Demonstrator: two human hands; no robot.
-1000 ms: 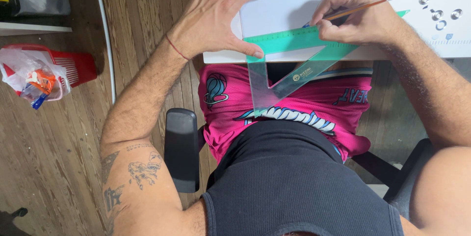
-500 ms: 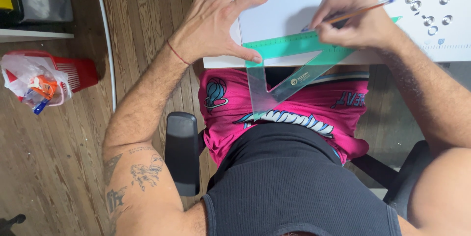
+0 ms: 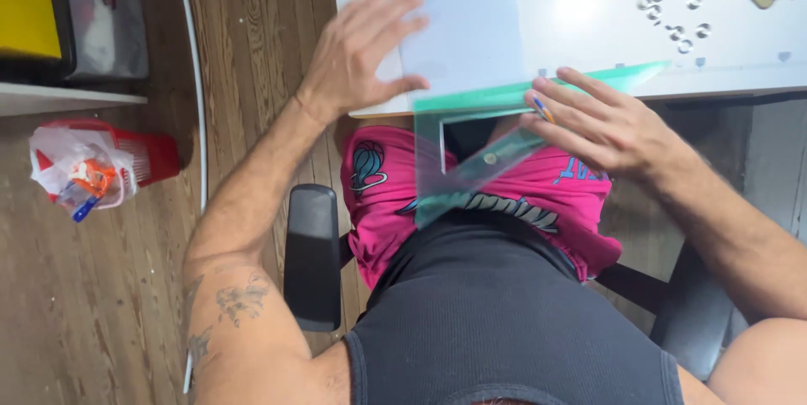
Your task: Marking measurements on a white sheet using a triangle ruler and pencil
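Head view: green transparent set square [image 3: 471,148] hangs mostly past the white desk edge [image 3: 723,81], over the pink shorts [image 3: 378,203], only its long side on the desk. Left hand [image 3: 357,56], fingers spread flat, thumb on the square's corner, rests by the pale paper sheet [image 3: 458,22]. Right hand [image 3: 601,123], fingers loosely open, traps a pencil [image 3: 540,108] and touches the square. Risk, as I judge it: the overhanging square tips off, or the loosely held pencil drops.
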